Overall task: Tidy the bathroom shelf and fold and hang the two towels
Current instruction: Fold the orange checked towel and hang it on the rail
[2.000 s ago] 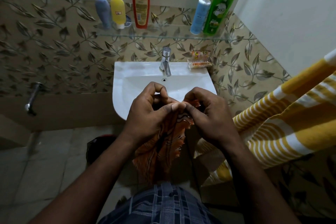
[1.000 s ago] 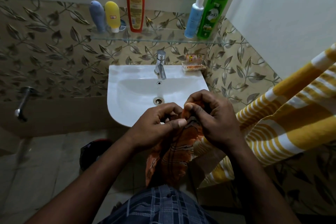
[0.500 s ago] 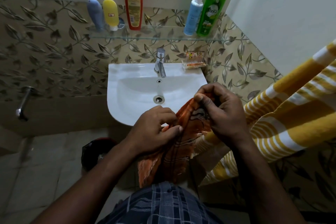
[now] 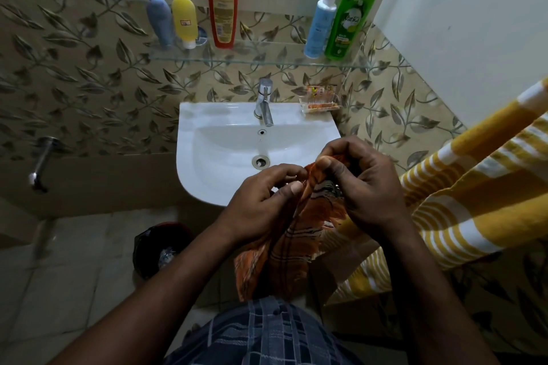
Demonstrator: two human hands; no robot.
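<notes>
While L hand [image 4: 261, 200] & R hand [image 4: 366, 187] pinch the orange towel [image 4: 284, 255], fold's unfinished, unhung. Yellow towel [image 4: 474, 210] looks hung; shelf [image 4: 267, 57] looks tidy.

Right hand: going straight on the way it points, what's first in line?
Likely the sink, at its right rim: the right hand, pinching the orange towel, points up-left toward it. Depth unclear; it may pass above.

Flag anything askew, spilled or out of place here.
Nothing spilled or broken. The orange towel hangs bunched, its top pinched by the left hand and right hand; the yellow striped towel hangs rumpled at right. Bottles on the glass shelf all stand.
</notes>
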